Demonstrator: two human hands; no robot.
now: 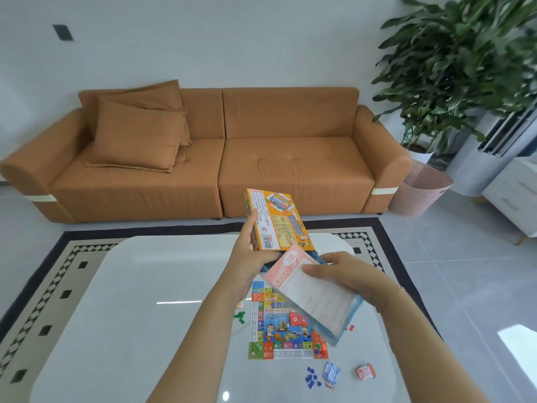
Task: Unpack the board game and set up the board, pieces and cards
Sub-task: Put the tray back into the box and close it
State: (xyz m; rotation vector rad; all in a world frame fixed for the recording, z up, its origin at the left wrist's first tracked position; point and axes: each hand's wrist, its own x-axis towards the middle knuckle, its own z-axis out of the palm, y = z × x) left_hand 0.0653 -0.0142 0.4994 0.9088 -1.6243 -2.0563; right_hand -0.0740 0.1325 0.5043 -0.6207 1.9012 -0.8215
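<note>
My left hand (pixel 250 257) grips the orange game box (pixel 276 222) by its open lower end, holding it tilted above the white table (pixel 145 315). My right hand (pixel 345 274) holds a pink printed sheet (pixel 308 298) together with a pale blue sheet beneath it, right at the box's mouth. Under them the colourful game board (pixel 276 330) lies flat on the table. A small red card (pixel 296 319) rests on the board. Near the table's front edge lie blue tokens (pixel 312 378), a blue card packet (pixel 331 372) and a red card packet (pixel 365 371). Green tokens (pixel 239 316) sit left of the board.
An orange sofa (pixel 232 158) with two cushions stands beyond the table. A patterned rug (pixel 58 271) lies under the table. At the right stand a pink basket (pixel 421 190), a large potted plant (pixel 459 68) and a white cabinet (pixel 514 196).
</note>
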